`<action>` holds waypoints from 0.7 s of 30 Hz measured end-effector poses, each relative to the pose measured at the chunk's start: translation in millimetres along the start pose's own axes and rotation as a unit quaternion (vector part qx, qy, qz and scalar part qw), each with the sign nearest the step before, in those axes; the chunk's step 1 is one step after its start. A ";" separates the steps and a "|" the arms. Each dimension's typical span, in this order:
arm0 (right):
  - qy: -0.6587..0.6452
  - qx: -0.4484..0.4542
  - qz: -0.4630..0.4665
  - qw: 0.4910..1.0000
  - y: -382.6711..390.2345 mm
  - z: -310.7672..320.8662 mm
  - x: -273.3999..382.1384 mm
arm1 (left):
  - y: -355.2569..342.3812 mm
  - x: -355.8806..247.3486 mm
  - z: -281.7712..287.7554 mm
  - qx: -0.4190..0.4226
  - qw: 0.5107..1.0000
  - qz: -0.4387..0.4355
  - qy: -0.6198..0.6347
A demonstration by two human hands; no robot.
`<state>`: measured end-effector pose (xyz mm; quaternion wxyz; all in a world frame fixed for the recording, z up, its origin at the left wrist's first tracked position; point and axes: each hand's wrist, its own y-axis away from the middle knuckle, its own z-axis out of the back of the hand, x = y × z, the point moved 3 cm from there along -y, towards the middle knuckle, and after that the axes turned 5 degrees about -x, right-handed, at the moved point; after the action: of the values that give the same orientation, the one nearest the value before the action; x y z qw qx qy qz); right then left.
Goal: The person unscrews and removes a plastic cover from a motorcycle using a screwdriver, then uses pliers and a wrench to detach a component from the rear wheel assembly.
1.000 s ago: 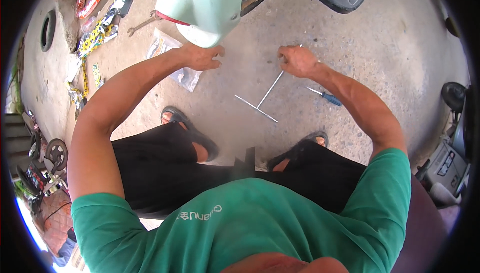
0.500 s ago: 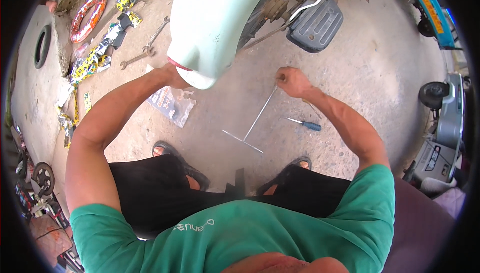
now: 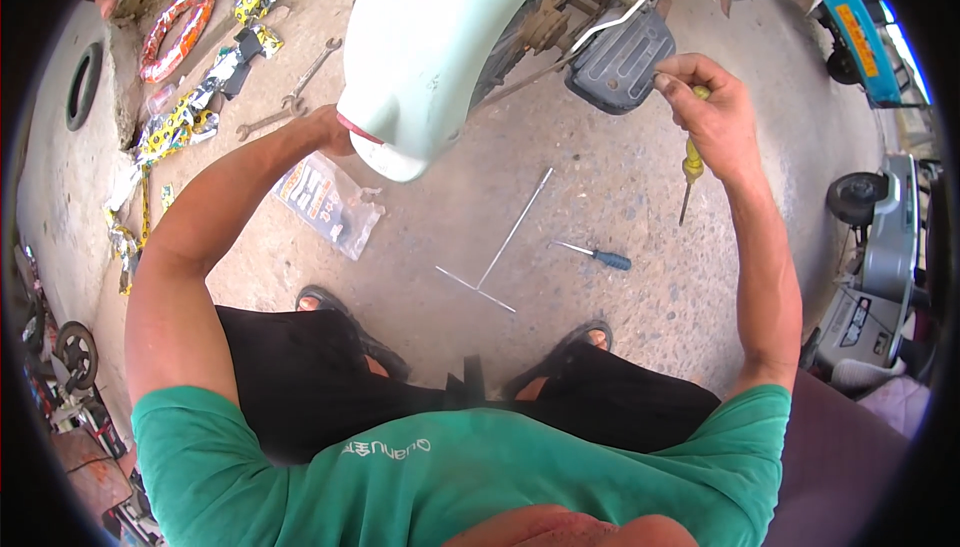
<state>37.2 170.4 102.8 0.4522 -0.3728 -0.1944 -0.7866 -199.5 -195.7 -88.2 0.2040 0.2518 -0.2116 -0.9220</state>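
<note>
Lettering [image 3: 388,446] on green shirt [image 3: 570,457], clear bag [image 3: 345,219], blue vehicle's [image 3: 882,90] orange label [image 3: 857,39]

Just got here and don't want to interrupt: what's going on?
A person's left hand is at the lower end of a pale green fender, its fingers hidden. The right hand holds a yellow-handled screwdriver. A T-handle wrench and a blue-handled screwdriver lie on the concrete floor.

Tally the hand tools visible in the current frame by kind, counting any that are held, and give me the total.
Screwdrivers: 2 (yellow-handled screwdriver in the right hand; blue-handled screwdriver)
Wrenches: 2 (upper wrench; lower wrench)
T-shaped tool: 1
Total: 5
</note>
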 end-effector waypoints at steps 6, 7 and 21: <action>0.106 0.032 0.136 0.984 -2.3 -28.1 22.5 | 1.7 -1.0 2.4 -0.007 1.000 -0.003 0.007; 0.126 0.030 0.133 0.983 -4.0 -29.2 20.7 | 1.7 -0.3 2.5 -0.008 1.000 -0.004 0.007; 0.153 0.066 0.071 0.983 -9.1 -26.7 29.4 | -3.6 14.1 0.8 -0.025 0.998 -0.018 0.046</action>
<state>9.2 141.3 108.2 0.5551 -0.2300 -0.1469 -0.7857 -212.1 -199.3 -94.7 0.2034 0.2925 -0.1744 -0.9180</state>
